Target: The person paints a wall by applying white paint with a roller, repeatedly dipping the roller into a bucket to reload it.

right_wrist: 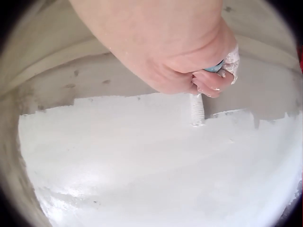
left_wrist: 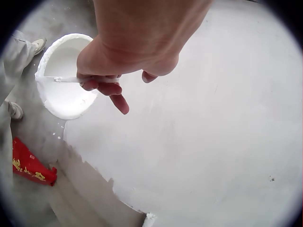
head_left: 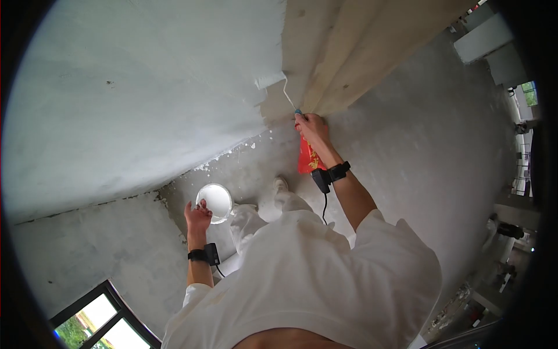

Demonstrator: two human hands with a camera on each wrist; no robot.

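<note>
My right hand (head_left: 314, 131) grips the blue handle (right_wrist: 215, 67) of a paint roller (head_left: 270, 80). Its white sleeve (right_wrist: 197, 111) meets the wall along the ragged edge of the wet white paint. White paint smears those fingertips. Over at the left, my left hand (head_left: 199, 218) is held above the near side of a white bucket (head_left: 228, 216) holding white paint. In the left wrist view, fingers (left_wrist: 109, 89) of that hand curl round a thin white strip (left_wrist: 66, 79) that spans the bucket's mouth; the thumb stands apart.
A red sheet-like thing (head_left: 307, 154) with yellow lettering appears below the right hand. The white-coated wall (head_left: 163, 75) borders a bare brownish part (head_left: 331, 52). Paint spatters dot the floor at the wall's foot. A window (head_left: 104, 320) is at lower left.
</note>
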